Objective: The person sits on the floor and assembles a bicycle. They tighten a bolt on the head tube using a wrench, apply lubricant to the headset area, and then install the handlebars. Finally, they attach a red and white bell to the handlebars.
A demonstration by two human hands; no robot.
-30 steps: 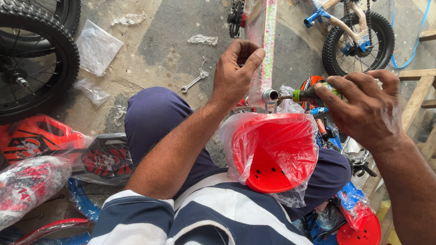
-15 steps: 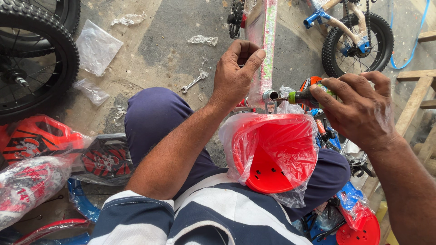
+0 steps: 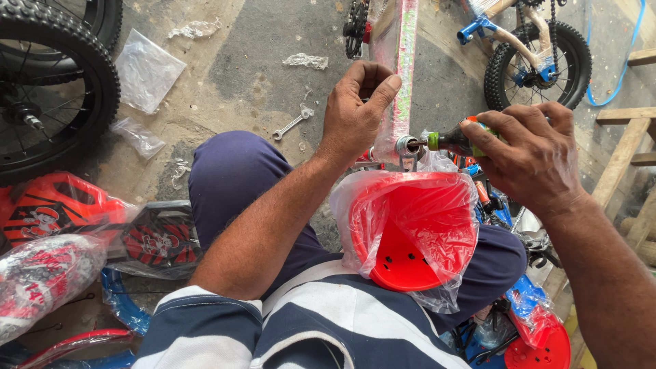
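My left hand (image 3: 355, 113) grips a plastic-wrapped pink bicycle frame tube (image 3: 400, 61) near its lower end. At that end sits a round metal tube opening (image 3: 407, 145). My right hand (image 3: 536, 157) holds a small dark bottle with a green collar (image 3: 454, 141), its nozzle pointing left into the metal opening. A red plastic basket wrapped in clear film (image 3: 410, 236) rests on my lap below both hands.
A spanner (image 3: 292, 124) lies on the concrete floor by my knee. A large black tyre (image 3: 55, 89) stands at left, a small bicycle wheel (image 3: 540, 61) at top right. Wrapped red and black parts (image 3: 61, 212) lie at left, wooden steps (image 3: 632, 137) at right.
My right hand has shifted slightly left, bringing the bottle's nozzle up to the metal tube opening. The left hand keeps its hold.
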